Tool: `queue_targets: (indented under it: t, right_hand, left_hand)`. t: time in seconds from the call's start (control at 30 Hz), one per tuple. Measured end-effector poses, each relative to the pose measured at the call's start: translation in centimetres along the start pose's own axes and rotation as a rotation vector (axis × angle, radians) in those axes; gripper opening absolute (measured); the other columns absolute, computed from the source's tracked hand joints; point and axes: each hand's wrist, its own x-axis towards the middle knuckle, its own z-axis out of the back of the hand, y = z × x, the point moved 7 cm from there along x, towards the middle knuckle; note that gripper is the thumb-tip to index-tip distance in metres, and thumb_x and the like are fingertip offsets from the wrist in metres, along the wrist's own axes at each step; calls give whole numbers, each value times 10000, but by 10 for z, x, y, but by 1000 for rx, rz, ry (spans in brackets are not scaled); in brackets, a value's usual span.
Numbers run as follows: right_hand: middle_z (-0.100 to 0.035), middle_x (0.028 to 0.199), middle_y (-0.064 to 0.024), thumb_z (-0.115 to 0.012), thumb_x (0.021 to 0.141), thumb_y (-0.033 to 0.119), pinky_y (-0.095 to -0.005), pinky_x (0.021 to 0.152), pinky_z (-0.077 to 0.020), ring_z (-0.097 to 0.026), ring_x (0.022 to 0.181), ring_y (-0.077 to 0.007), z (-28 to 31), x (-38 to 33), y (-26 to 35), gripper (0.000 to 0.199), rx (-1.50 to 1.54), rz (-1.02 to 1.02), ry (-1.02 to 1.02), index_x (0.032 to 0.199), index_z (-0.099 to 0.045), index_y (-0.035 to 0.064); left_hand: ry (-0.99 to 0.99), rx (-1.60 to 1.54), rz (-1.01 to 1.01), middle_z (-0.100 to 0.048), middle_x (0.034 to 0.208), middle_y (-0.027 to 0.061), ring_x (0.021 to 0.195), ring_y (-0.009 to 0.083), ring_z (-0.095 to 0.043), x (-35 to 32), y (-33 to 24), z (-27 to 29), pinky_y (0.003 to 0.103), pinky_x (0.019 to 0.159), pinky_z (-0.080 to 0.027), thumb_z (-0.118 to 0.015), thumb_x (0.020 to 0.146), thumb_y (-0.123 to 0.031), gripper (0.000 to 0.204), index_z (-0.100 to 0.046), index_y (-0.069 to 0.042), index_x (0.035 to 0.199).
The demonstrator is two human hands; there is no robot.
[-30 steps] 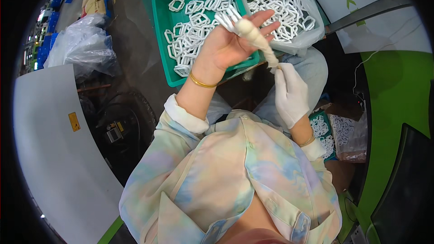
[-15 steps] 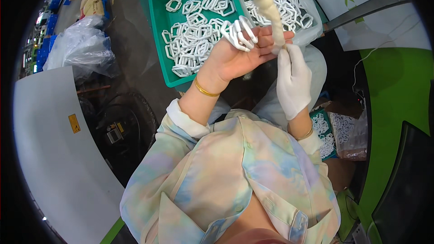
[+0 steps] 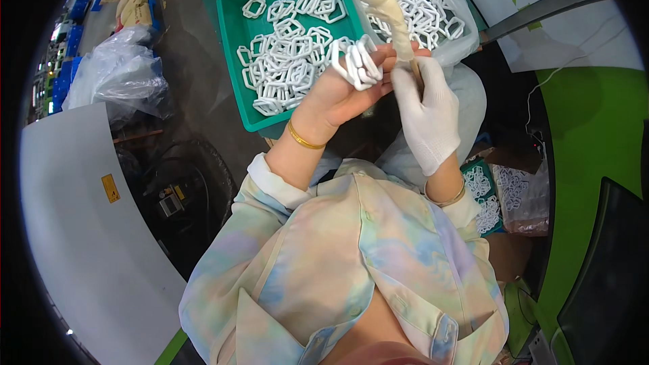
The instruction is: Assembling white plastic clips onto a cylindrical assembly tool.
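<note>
My bare left hand [image 3: 341, 98], with a gold bangle at its wrist, is turned palm up and holds several white four-sided rings [image 3: 359, 64]. My right hand [image 3: 430, 118], in a white glove, grips the thin brown handle of a stick [image 3: 383, 3] with a lumpy cream-coloured head. The head rises past the left fingers and leans to the left. Just beyond the left hand, a green tray [image 3: 235, 74] contains many loose white rings. To its right, a clear plastic bag [image 3: 465, 47] holds more rings.
Crumpled clear plastic [image 3: 118, 81] lies at the far left, near a grey-white panel [image 3: 67, 196]. On the right, below my right hand, are a small green tray of rings [image 3: 488, 215] and a bagged box of rings [image 3: 520, 192]. A green machine panel [image 3: 595, 128] stands beyond.
My right hand and the stick have moved slightly left and nearer the left palm. The rings in my left hand now sit bunched closer together.
</note>
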Motion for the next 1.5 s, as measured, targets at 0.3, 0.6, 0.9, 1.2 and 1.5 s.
queue_targets:
  t: [0.3, 0.6, 0.9, 1.2, 1.5]
  right_hand:
    - [-526, 707, 11, -713, 892, 165, -243, 578, -396, -441, 632, -47, 11, 17, -15, 238, 109, -176, -89, 1039, -601, 16]
    - [-540, 768, 9, -700, 907, 176, -232, 608, -401, -459, 691, -49, 1, 10, -19, 219, 171, -133, -88, 997, -590, 10]
    - [-580, 788, -50, -488, 1044, 185, -266, 673, -433, -505, 713, -99, 10, -3, -40, 218, -6, -97, 90, 1015, -613, 8]
    - [-620, 760, -83, -614, 969, 190, -310, 641, -475, -567, 644, -175, -13, -29, -2, 166, -77, 60, 233, 1012, -604, 30]
    - [-584, 744, -41, -720, 902, 219, -282, 610, -455, -509, 660, -90, 2, 5, -13, 261, 55, -163, -65, 999, -576, 23]
  left_hand:
    - [52, 149, -110, -607, 1326, 150, 1172, 231, -605, -5, -2, 5, 369, 1051, -477, -563, 1014, -226, 422, -537, 35, 1345]
    - [48, -10, -122, -589, 1347, 147, 1211, 247, -589, -7, 2, -2, 404, 1097, -440, -580, 994, -121, 383, -529, 4, 1352]
    - [43, -30, -174, -408, 1491, 270, 1411, 401, -382, -15, -19, -5, 499, 1206, -304, -564, 961, -50, 488, -421, 56, 1415]
    - [113, -308, -70, -392, 1514, 242, 1446, 367, -342, -3, -16, -5, 470, 1174, -367, -542, 977, -32, 444, -426, 68, 1394]
    - [258, -124, -73, -598, 1316, 150, 1262, 266, -562, -10, -2, -17, 414, 1113, -438, -540, 985, -63, 363, -517, 26, 1337]
